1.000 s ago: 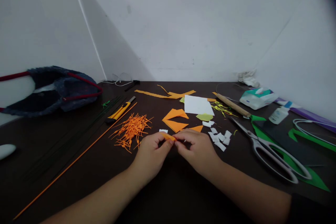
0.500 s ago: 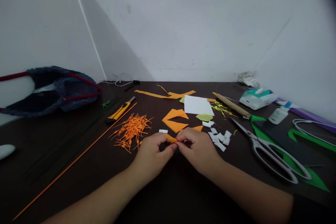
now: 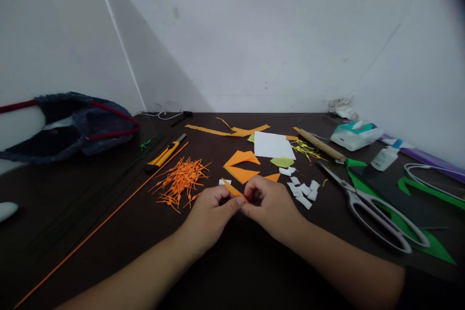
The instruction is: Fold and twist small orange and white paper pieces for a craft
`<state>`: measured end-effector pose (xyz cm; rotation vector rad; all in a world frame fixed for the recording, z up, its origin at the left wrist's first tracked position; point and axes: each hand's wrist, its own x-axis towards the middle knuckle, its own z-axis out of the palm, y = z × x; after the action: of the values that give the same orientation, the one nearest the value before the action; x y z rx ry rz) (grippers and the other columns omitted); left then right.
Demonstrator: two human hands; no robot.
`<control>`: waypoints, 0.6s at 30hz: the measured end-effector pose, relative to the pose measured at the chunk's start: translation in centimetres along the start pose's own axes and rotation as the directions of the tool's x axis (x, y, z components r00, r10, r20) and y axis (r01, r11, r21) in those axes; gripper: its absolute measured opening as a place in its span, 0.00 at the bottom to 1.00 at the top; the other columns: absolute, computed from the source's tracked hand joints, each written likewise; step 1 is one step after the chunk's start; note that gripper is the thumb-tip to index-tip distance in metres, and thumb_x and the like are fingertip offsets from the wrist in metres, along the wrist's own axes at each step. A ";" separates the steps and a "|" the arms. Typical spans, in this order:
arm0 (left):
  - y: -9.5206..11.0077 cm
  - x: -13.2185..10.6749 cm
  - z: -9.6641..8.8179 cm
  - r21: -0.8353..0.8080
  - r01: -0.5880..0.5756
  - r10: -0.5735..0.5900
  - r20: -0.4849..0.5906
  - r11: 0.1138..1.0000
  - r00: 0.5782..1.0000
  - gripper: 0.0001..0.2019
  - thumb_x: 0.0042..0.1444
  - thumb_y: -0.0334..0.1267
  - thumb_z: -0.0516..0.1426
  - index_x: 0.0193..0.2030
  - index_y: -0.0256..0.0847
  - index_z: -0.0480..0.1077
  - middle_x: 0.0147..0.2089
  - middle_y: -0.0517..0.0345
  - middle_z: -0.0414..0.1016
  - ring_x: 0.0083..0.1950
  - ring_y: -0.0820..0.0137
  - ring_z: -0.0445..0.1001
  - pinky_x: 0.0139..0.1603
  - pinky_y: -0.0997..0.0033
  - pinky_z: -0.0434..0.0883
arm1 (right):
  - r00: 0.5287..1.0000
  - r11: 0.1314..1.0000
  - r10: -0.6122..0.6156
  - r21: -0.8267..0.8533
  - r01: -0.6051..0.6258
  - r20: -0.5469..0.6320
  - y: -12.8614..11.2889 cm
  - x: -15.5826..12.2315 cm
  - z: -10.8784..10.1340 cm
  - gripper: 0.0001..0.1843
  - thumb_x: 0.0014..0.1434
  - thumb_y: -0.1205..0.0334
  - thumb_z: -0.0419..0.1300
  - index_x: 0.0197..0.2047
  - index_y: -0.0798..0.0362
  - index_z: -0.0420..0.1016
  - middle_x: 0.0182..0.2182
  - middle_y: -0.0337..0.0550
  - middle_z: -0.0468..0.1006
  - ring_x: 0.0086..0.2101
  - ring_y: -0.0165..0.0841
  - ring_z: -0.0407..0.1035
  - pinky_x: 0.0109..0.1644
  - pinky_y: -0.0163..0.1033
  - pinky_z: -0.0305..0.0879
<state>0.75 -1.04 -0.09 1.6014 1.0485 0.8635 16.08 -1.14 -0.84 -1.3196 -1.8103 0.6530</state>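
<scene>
A small orange strip of paper (image 3: 233, 189) is pinched between the fingertips of my left hand (image 3: 213, 207) and my right hand (image 3: 268, 203), low over the dark table. Its upper end sticks out between the hands; its lower end is hidden by my fingers. Just beyond lie cut orange paper pieces (image 3: 242, 173) and a white bit (image 3: 224, 182). Left of my hands is a heap of thin orange twisted pieces (image 3: 183, 178). To the right of my right hand several small white pieces (image 3: 304, 190) are scattered.
Scissors (image 3: 374, 210) lie at right over green paper (image 3: 438, 252), near a small bottle (image 3: 385, 156) and a tissue pack (image 3: 354, 134). At left are a yellow cutter (image 3: 166, 154), a long orange stick (image 3: 101, 223) and a dark blue bag (image 3: 101, 123). A white sheet (image 3: 274, 145) lies behind.
The orange strip has tilted, its free end now pointing further up and left. My fingers have shifted slightly around it; the objects on the table stay put.
</scene>
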 end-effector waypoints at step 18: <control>-0.2 0.2 -0.1 0.078 0.032 -0.011 -0.254 0.996 0.967 0.10 0.51 0.42 0.54 0.28 0.38 0.72 0.28 0.60 0.74 0.32 0.68 0.70 0.35 0.70 0.64 | 0.973 0.970 -0.205 0.109 0.217 -0.106 0.0 0.4 -0.5 0.09 0.54 0.66 0.55 0.35 0.50 0.76 0.31 0.42 0.77 0.35 0.32 0.70 0.41 0.40 0.66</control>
<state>0.69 -0.81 -0.21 1.5721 1.2921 1.0422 16.47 -0.79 -0.41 -1.0439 -1.7761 0.5641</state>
